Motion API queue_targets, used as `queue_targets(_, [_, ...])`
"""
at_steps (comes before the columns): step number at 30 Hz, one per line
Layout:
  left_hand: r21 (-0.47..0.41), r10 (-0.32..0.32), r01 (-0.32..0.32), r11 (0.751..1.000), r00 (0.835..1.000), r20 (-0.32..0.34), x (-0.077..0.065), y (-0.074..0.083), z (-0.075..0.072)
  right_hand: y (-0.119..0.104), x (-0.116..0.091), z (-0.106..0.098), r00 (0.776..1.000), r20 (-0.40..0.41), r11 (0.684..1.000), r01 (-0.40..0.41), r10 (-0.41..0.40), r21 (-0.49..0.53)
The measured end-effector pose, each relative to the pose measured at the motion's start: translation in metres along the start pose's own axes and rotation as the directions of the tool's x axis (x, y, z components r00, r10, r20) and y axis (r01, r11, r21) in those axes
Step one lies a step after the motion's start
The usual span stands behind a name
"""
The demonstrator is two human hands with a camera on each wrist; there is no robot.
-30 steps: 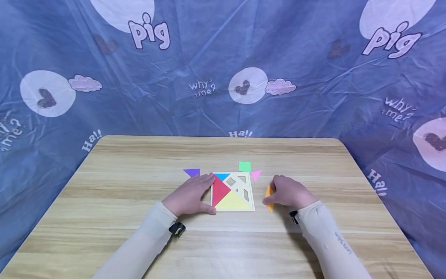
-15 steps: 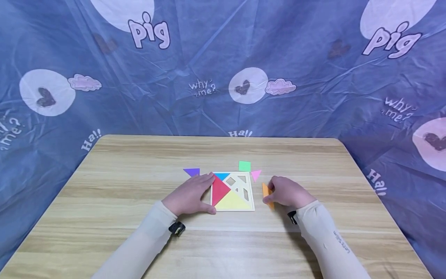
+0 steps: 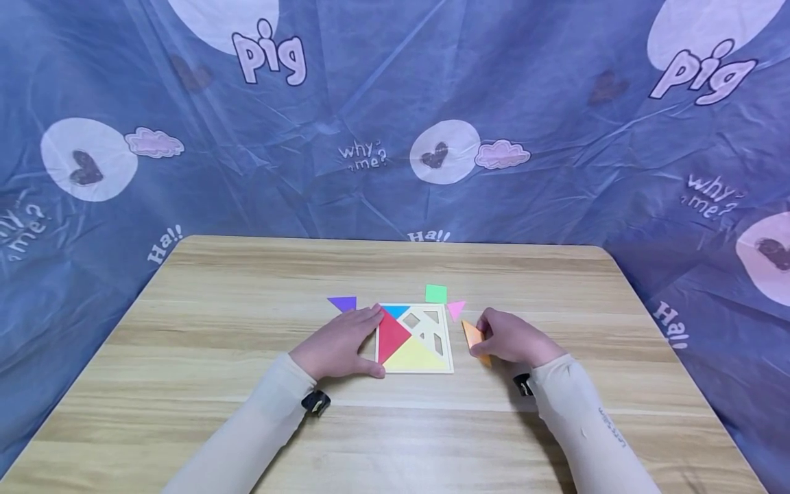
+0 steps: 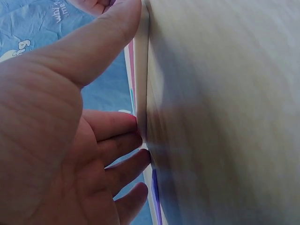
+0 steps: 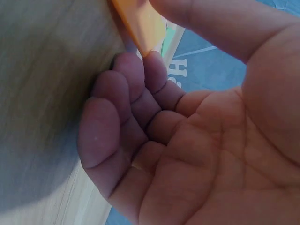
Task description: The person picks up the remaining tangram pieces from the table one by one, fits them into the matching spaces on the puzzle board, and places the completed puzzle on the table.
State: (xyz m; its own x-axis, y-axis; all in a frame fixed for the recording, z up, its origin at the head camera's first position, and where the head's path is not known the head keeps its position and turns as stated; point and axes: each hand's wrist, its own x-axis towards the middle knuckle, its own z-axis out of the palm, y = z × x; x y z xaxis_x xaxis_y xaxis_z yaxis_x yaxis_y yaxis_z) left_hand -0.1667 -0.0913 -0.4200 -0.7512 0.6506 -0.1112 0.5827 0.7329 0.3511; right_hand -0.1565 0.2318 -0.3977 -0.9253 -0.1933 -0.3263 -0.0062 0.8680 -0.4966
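Note:
A square tangram board (image 3: 450, 353) lies on the table, with a red triangle (image 3: 391, 336), a yellow triangle (image 3: 415, 357) and a blue piece (image 3: 396, 311) in it. My left hand (image 3: 340, 345) rests at its left edge, thumb at the near corner and fingertips at the far one. In the left wrist view, the extended fingers (image 4: 119, 123) touch the board's side. Right of the board, my right hand (image 3: 515, 338) pinches an orange tangram piece (image 3: 472, 335) between thumb and fingers. The piece is tilted, and the fingers cover part of it.
A green square (image 3: 435, 293) and a pink triangle (image 3: 456, 309) lie by the board's far right corner. Beyond the left hand lies a purple triangle (image 3: 345, 302), partly hidden. Several cut-out holes show in the board's bare right part. A blue printed cloth (image 3: 395, 199) hangs behind the table.
The orange piece has turned in the right hand's fingers, its far tip swinging left toward the board. The left hand stays on the board. The head view has shifted slightly.

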Motion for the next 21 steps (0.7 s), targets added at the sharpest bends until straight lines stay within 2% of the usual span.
queue_targets(8, [-0.009,-0.008,0.008,1.000,1.000,0.005,-0.0007,-0.0016,0.0000,-0.0001,0.0020,-0.0006,1.000,-0.003,1.000,-0.004,0.004,-0.018])
queue_targets(12, [-0.012,-0.012,0.012,1.000,1.000,0.009,-0.0009,-0.0021,-0.0002,-0.0004,0.0032,-0.0010,1.000,-0.009,1.000,0.021,-0.021,-0.016])
queue_targets(17, [-0.003,-0.007,0.007,1.000,1.000,0.011,-0.0001,-0.0019,-0.0002,0.0011,0.0055,-0.0016,0.995,-0.057,0.997,0.079,-0.080,-0.009])
queue_targets(21, [-0.001,-0.008,0.008,1.000,1.000,0.013,0.0004,-0.0011,-0.0004,0.0024,0.0066,-0.0024,0.988,-0.108,0.993,0.102,-0.107,-0.051])
